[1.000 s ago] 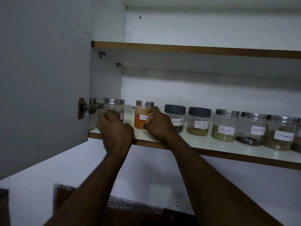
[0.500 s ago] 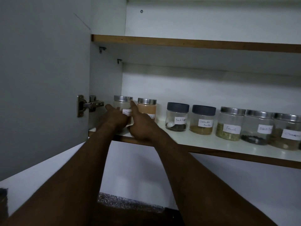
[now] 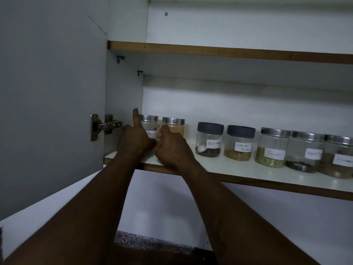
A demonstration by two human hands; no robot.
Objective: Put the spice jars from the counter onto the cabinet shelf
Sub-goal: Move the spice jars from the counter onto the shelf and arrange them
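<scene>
Several labelled spice jars stand in a row on the lower cabinet shelf (image 3: 248, 174). At the far left is a clear steel-lidded jar (image 3: 149, 120), then an orange-powder jar (image 3: 175, 129). My left hand (image 3: 135, 139) wraps the clear jar's left side with one digit raised. My right hand (image 3: 172, 150) curls against that jar's right front, its thumb resting on the orange jar. To the right stand black pepper (image 3: 209, 139), coriander powder (image 3: 239, 143), fennel (image 3: 272, 148) and two more jars (image 3: 305, 152).
The open cabinet door (image 3: 51, 111) hangs at the left on a metal hinge (image 3: 105, 126), close to my left hand. An upper shelf (image 3: 229, 52) runs above the jars. A strip of speckled counter (image 3: 152, 243) shows far below between my forearms.
Both jars at the left end have been slid back from the shelf's front edge toward the rear wall. My right hand has shifted from the orange jar toward the clear jar.
</scene>
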